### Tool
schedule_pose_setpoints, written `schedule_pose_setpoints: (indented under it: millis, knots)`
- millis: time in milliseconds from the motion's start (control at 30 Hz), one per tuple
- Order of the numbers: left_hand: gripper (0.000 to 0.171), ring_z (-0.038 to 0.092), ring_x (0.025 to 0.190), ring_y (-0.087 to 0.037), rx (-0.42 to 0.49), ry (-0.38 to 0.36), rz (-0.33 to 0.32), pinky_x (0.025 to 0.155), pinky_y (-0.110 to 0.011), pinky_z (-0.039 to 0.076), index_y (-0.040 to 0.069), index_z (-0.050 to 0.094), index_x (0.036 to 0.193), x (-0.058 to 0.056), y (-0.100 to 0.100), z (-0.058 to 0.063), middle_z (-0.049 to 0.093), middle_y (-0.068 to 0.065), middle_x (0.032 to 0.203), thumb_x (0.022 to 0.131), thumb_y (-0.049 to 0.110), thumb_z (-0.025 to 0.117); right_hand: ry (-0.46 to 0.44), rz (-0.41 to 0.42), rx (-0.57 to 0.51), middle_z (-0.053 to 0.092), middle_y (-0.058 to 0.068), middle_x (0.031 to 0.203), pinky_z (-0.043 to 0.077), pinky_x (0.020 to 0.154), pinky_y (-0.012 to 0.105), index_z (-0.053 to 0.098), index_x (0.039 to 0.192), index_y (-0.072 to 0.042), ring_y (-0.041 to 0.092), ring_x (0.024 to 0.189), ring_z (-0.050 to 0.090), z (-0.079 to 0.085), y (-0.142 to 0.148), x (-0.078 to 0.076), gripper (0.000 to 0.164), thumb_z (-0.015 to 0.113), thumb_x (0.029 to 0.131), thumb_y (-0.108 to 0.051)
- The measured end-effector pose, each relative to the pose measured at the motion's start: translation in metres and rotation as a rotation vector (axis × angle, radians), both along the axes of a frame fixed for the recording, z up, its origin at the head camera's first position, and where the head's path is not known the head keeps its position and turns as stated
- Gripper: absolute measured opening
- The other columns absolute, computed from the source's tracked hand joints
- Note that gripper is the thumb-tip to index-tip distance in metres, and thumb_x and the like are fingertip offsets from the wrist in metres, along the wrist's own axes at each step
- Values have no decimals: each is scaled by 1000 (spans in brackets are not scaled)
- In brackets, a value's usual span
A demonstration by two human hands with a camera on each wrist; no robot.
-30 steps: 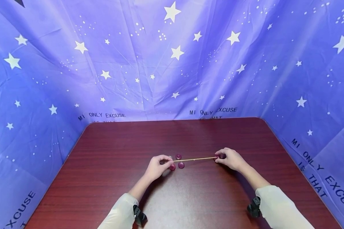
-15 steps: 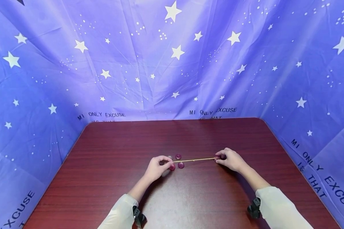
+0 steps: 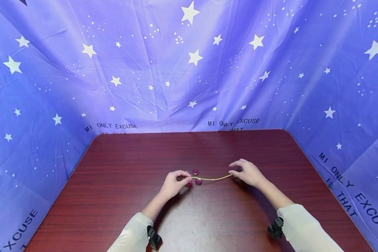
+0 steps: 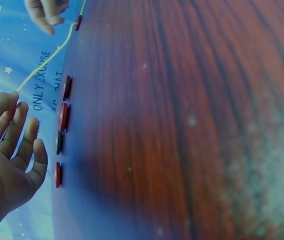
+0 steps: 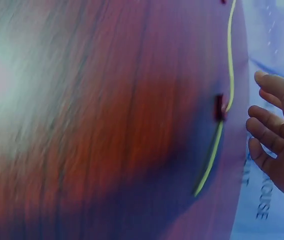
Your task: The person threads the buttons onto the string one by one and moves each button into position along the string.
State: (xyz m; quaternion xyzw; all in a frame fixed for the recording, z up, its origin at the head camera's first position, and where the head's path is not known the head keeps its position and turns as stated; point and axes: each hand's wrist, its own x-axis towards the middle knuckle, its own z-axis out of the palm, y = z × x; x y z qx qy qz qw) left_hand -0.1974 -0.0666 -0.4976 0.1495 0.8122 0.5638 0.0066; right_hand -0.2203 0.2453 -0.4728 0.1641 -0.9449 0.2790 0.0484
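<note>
My left hand (image 3: 174, 183) pinches one end of a yellow string (image 3: 212, 179) between thumb and forefinger. The string sags loosely toward the right. In the right wrist view it passes through a dark red button (image 5: 219, 106), its loose tail (image 5: 207, 170) lying on the tabletop. My right hand (image 3: 247, 172) hovers by this button with fingers spread apart, touching nothing in the right wrist view. Several loose buttons lie below the left hand, among them a dark red one (image 3: 195, 172), another (image 3: 198, 181) and a darker greenish one (image 4: 59, 142).
All of this is on a glossy reddish-brown wooden table (image 3: 138, 154). A blue-purple cloth (image 3: 163, 70) with stars and lettering hangs behind it and along both sides. Black wrist cameras (image 3: 153, 238) sit at the pale sleeves.
The right hand has let go of the threaded button and string and shifted slightly left, its fingers parting. The string went from taut to sagging. The left hand keeps its pinch, nearly still.
</note>
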Motion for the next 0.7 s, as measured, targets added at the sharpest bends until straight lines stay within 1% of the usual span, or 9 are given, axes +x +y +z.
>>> schedule_pose_setpoints:
  millis: [100,200,233,300,433,500,567,700]
  knots:
    - [10,67,71,-18,19,-8,-7,65,-16,49,6,70,88,0,1,1,71,-13,83,83,15,70,24,24,-36,65,0,92,44,70,30,70,99,-12,10,74,51,4,-15,1,22,72,81,-25]
    - [11,67,74,-33,30,-23,-11,62,-16,49,5,70,88,0,2,2,71,-18,80,84,15,70,41,54,-72,66,-2,90,44,68,27,71,98,-12,9,75,52,7,-30,3,21,72,81,-24]
    - [12,67,74,-33,38,-20,-15,60,-16,49,6,70,88,-2,1,-3,71,-17,79,83,17,70,40,68,-87,66,-2,90,44,67,25,71,98,-11,8,74,52,8,-35,3,21,72,81,-23]
    - [13,67,72,-31,34,-13,-13,59,-17,49,6,70,88,-2,2,-2,71,-17,78,84,17,70,26,91,-114,66,-2,89,45,67,24,71,99,-10,8,74,53,8,-44,4,22,72,81,-23]
    - [12,63,65,-17,10,-2,3,58,-17,47,7,71,88,-2,3,-2,71,-13,77,83,18,71,17,141,-148,66,-3,88,45,65,23,71,99,-9,7,72,53,9,-59,6,22,71,82,-23]
    - [12,62,64,-13,6,-4,8,58,-17,47,8,71,88,-2,4,-1,71,-12,77,83,18,71,26,162,-155,66,-4,87,45,63,22,71,98,-10,6,71,52,9,-65,7,21,71,82,-23]
    - [12,62,65,-14,8,-9,11,58,-16,46,8,71,89,-3,5,0,71,-14,78,83,18,71,35,179,-162,65,-5,86,44,61,21,72,98,-10,5,68,51,10,-70,7,21,71,82,-23]
    - [13,63,66,-23,22,-7,16,56,-16,45,6,70,91,-3,6,-1,70,-17,78,83,16,71,29,200,-168,65,-7,85,44,61,19,72,98,-11,3,67,50,11,-78,9,20,71,82,-24]
